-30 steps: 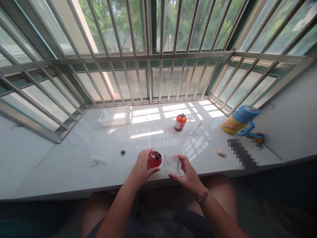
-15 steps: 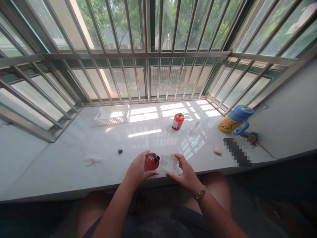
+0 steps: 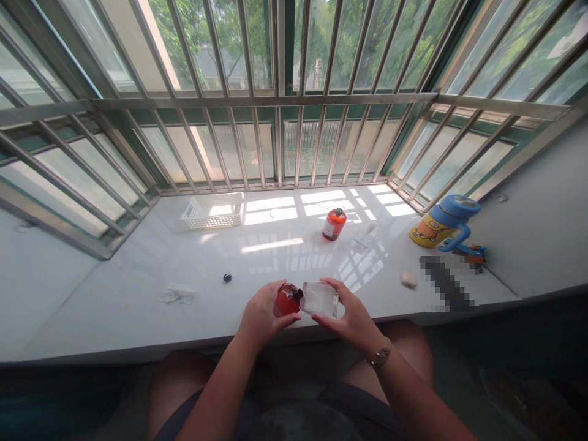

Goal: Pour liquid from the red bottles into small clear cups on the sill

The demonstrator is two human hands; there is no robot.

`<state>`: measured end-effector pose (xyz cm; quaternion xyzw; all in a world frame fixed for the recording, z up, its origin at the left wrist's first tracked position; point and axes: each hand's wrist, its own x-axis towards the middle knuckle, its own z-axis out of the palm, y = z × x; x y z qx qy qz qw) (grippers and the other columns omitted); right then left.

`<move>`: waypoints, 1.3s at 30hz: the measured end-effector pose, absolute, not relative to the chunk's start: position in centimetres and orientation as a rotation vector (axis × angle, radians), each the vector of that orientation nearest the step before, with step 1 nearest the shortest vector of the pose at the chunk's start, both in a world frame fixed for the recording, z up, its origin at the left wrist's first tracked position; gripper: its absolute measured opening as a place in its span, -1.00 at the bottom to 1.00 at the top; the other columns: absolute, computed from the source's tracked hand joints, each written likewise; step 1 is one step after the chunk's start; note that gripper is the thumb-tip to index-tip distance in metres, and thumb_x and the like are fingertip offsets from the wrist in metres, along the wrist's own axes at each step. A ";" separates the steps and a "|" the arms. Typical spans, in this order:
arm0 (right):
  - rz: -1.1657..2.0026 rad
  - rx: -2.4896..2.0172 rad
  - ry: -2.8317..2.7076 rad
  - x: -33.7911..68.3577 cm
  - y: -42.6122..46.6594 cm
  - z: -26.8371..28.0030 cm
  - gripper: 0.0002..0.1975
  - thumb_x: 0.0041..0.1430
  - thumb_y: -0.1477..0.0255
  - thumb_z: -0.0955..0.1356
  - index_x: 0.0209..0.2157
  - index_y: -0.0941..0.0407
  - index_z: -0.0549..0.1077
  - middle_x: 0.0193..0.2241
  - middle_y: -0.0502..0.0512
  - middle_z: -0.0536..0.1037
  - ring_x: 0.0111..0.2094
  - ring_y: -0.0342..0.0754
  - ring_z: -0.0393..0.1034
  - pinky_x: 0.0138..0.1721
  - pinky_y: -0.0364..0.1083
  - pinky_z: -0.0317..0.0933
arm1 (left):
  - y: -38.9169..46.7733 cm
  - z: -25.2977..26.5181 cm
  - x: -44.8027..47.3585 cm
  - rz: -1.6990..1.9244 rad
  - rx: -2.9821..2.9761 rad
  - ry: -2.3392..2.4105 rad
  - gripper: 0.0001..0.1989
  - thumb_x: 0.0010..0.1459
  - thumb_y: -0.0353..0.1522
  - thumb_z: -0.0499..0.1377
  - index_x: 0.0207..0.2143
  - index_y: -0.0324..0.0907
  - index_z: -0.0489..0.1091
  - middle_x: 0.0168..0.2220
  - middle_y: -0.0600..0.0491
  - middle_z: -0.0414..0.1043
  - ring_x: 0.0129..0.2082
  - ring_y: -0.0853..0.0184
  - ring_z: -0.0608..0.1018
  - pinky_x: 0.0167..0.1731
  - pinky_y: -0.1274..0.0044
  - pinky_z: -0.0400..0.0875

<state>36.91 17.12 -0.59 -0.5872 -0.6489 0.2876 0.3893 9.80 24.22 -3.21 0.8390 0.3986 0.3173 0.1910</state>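
My left hand [image 3: 258,317] is closed around a red translucent bottle [image 3: 286,301] with a dark neck. The bottle leans to the right, its uncapped mouth against or very near the edge of a clear square container [image 3: 320,300]. That container, thick-walled and glass-like, is tilted between the thumb and fingers of my right hand [image 3: 350,315]. Both are held near the front edge of the white sill [image 3: 202,324]. Whether liquid passes between them cannot be made out. A small black cap [image 3: 227,278] lies on the sill, left of my hands.
Farther back stands a second red bottle [image 3: 334,225] with a black cap, a clear item [image 3: 366,234] beside it. A white basket [image 3: 214,213] sits by the barred window. Crumpled tissue [image 3: 177,294] lies left; a beige block [image 3: 408,280] and a blue-yellow flask [image 3: 441,222] are right.
The view has shifted slightly, so most things appear a little farther right. The clear container looks a bit more tilted; both hands keep their hold.
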 end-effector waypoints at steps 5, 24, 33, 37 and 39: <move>0.726 -1.447 -1.704 37.1 17.4 0.1 -0.27 0.14 0.14 0.57 0.28 -0.03 0.35 0.21 0.18 0.51 0.21 0.21 0.46 0.24 0.16 0.37 | 24.1 -3.1 9.6 0.922 2.322 1.138 -0.19 0.15 0.14 0.36 0.30 -0.09 0.34 0.15 -0.18 0.57 0.11 -0.02 0.65 0.12 0.18 0.60; 0.698 -1.353 -1.904 37.8 18.6 2.8 -0.27 0.18 0.21 0.56 0.33 -0.05 0.35 0.22 0.18 0.51 0.24 0.20 0.46 0.29 0.17 0.37 | 23.9 -2.9 9.7 0.912 2.267 1.116 -0.18 0.12 0.15 0.38 0.27 -0.08 0.35 0.13 -0.17 0.58 0.10 -0.01 0.65 0.12 0.18 0.58; 0.666 -1.358 -1.969 37.7 19.1 3.9 -0.27 0.18 0.22 0.57 0.34 -0.07 0.35 0.22 0.16 0.52 0.23 0.19 0.46 0.29 0.17 0.37 | 24.0 -2.8 9.7 0.909 2.240 1.102 -0.20 0.12 0.13 0.39 0.26 -0.08 0.35 0.12 -0.17 0.57 0.09 -0.01 0.64 0.12 0.18 0.57; 0.654 -1.363 -1.995 37.6 19.2 4.3 -0.26 0.18 0.24 0.57 0.34 -0.07 0.34 0.22 0.16 0.52 0.22 0.19 0.46 0.28 0.19 0.38 | 24.0 -2.8 9.6 0.913 2.238 1.100 -0.20 0.12 0.12 0.40 0.26 -0.09 0.34 0.11 -0.17 0.57 0.09 0.00 0.64 0.13 0.17 0.56; 0.649 -1.364 -1.999 37.6 19.3 4.5 -0.26 0.17 0.25 0.58 0.34 -0.07 0.36 0.20 0.17 0.53 0.21 0.21 0.47 0.27 0.20 0.39 | 24.0 -2.8 9.6 0.911 2.232 1.103 -0.20 0.12 0.12 0.40 0.26 -0.08 0.35 0.11 -0.16 0.58 0.09 -0.01 0.64 0.14 0.17 0.56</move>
